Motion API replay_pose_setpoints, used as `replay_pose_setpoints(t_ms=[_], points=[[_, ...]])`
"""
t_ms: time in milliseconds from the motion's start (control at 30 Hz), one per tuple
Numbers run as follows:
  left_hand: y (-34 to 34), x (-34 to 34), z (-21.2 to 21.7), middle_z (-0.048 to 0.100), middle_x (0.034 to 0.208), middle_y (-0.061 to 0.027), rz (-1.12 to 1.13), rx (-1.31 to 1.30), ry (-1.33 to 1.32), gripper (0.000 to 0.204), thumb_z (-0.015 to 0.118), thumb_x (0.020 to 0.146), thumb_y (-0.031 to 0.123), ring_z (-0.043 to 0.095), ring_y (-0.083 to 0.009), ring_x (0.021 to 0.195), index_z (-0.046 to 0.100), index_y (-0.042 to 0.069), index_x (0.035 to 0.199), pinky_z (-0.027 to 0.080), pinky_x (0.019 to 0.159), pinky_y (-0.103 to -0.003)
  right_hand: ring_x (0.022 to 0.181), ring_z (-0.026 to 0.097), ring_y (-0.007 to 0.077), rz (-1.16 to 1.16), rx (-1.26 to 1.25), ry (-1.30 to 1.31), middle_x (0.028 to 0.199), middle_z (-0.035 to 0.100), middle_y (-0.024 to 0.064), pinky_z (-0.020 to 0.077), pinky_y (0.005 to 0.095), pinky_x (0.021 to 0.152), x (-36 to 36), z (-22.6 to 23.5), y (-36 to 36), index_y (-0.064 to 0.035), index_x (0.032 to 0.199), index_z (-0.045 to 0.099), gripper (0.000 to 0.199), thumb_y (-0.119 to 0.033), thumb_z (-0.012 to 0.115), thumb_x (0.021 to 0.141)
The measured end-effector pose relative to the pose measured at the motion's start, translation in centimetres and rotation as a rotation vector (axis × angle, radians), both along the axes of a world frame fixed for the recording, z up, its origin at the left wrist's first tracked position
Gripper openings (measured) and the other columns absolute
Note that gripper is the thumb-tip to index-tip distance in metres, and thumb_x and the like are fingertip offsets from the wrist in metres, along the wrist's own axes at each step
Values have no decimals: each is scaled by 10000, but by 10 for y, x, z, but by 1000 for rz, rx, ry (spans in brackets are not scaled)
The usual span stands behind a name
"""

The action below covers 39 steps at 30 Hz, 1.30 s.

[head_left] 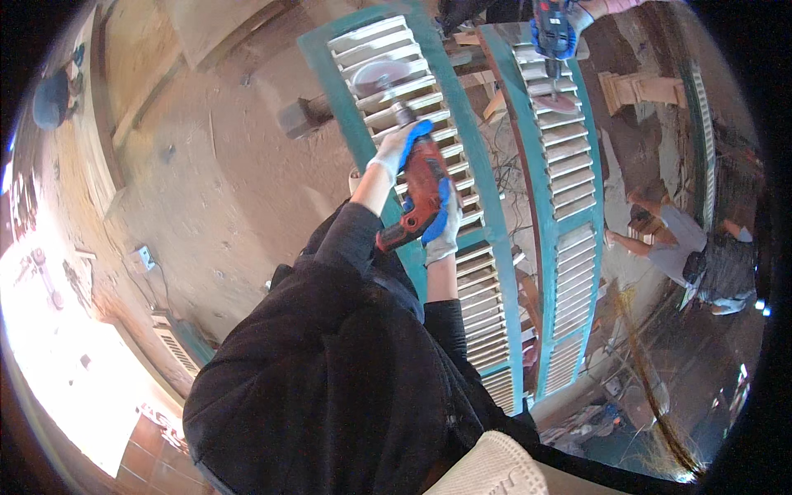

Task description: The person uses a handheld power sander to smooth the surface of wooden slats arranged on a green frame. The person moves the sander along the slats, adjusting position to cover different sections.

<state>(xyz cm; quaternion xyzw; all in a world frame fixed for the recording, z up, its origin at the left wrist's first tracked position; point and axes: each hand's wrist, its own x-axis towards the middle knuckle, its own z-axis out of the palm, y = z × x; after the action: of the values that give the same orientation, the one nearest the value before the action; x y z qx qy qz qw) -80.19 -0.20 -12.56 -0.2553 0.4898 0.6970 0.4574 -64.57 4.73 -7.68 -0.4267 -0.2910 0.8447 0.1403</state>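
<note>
A red power drill (pixel 426 177) with a round sanding disc (pixel 382 76) on its front lies in both my hands. My left hand (pixel 398 151), in a white and blue work glove, is closed round the drill's front near the chuck. Farther back, my right hand (pixel 444 227), gloved alike, grips its rear body. The disc is blurred and sits over the upper slats of a green louvered shutter (pixel 483 194), whose slats look pale and worn. Whether the disc touches the slats, I cannot tell.
Beside it stands a second green shutter (pixel 591 165). A co-worker's gloved hand (pixel 579 21) holds another drill (pixel 551 33) with a disc (pixel 554 103) over its slats. Another person (pixel 709 260) crouches at the right. Wood blocks (pixel 635 91) and a socket box (pixel 143 259) lie about.
</note>
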Motion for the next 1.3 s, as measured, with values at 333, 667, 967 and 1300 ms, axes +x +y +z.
replay_pose_setpoints(t_ms=[333,667,967,1300], points=[[12,-7,6,626,786,-30,-205,-93,95,352,755,725,389,586,-139,665,657,92,887,491,644,-293,1014,597,217,-100,-59,-31,1193,567,115,515,368,853,10,-33,-10,27,1237,510,443,-263,582,910],[-32,8,12,646,776,-21,-168,-211,18,318,729,749,391,599,-130,636,670,109,884,488,601,-274,1010,608,223,-21,-138,62,1178,585,120,506,352,876,17,4,-41,14,1230,529,388,-216,562,920],[-31,11,19,674,871,-53,-60,-21,-15,354,707,784,371,640,-150,742,651,75,969,514,675,-282,987,611,165,-118,-18,20,1115,617,82,489,302,881,25,-14,-36,17,1198,554,348,-148,610,897],[16,-7,4,642,759,-17,-125,35,40,279,702,794,347,610,-130,648,635,104,914,508,621,-283,835,643,220,-22,0,5,1063,615,113,550,388,688,-2,11,6,-5,1169,545,379,-275,579,906]])
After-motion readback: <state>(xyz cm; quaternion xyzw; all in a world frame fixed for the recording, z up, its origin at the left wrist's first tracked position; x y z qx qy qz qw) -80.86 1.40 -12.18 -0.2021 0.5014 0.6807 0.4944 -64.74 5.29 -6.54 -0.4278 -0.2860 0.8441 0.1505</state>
